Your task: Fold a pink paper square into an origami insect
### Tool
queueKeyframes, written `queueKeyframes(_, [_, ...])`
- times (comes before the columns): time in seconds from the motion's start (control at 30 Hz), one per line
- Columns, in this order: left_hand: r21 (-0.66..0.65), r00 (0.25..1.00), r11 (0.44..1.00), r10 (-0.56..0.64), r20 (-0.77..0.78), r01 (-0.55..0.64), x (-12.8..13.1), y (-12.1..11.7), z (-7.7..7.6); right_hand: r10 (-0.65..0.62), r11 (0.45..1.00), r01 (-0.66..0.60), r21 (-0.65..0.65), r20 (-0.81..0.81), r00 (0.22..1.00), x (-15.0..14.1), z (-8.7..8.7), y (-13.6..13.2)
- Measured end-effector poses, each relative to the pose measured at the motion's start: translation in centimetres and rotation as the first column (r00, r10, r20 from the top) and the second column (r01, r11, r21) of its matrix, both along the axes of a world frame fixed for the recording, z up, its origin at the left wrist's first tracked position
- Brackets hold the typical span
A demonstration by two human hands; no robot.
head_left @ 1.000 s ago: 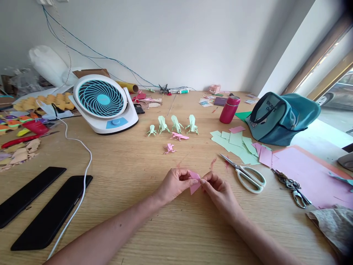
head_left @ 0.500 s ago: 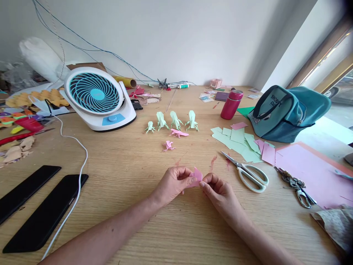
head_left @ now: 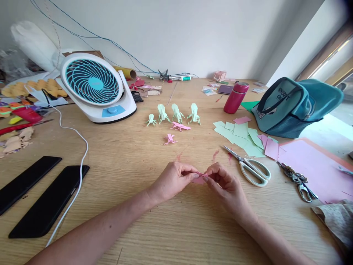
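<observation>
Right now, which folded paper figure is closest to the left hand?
The squat pink figure, nearer the left hand than the longer pink one and the four pale green ones behind it.

I can pass over open wooden tabletop (head_left: pixel 118 158) between my left hand (head_left: pixel 175 180) and the white cable (head_left: pixel 84 154). Straight ahead, two pink folded figures (head_left: pixel 170 139) stand in the way, four pale green ones (head_left: pixel 177 113) lined up behind. Rightward, white-handled scissors (head_left: pixel 255 172) block me, with keys (head_left: pixel 299 179) beyond and loose paper pieces (head_left: pixel 241 129) behind.
</observation>
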State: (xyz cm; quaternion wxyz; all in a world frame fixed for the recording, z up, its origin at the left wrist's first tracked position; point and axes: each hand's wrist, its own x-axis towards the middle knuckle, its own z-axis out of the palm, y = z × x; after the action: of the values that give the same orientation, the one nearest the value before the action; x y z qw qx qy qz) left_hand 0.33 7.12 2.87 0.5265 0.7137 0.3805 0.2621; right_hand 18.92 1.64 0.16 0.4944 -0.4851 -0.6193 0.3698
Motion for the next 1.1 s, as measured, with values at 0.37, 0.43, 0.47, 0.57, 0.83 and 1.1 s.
queueKeyframes(0.37, [0.068,0.977,0.998,0.023,-0.212,-0.008,0.4,-2.1,1.1,0.088,0.959,-0.179,0.219,0.370,0.925,1.5,1.3,-2.7])
queueKeyframes(0.43, [0.091,0.969,0.995,-0.025,-0.245,0.048,0.6,-3.3,1.2,0.107,0.956,-0.215,0.200,0.442,0.890,2.0,1.4,-4.0])
queueKeyframes(0.47, [0.099,0.964,0.992,-0.054,-0.259,0.082,0.7,-4.0,1.2,0.117,0.956,-0.229,0.182,0.478,0.870,2.1,1.4,-4.8])
queueKeyframes(0.57, [0.174,0.938,0.971,-0.101,-0.332,0.166,0.6,-5.8,0.8,0.138,0.953,-0.266,0.143,0.578,0.804,2.3,1.3,-6.8])
queueKeyframes(0.83, [0.385,0.896,0.865,-0.146,-0.419,0.321,0.0,-7.9,0.1,0.125,0.955,-0.271,0.120,0.666,0.735,1.7,0.8,-8.3])
queueKeyframes(1.1, [0.539,0.895,0.758,-0.131,-0.426,0.367,-0.6,-8.8,-0.5,0.132,0.954,-0.283,0.096,0.713,0.688,1.5,0.8,-8.4])
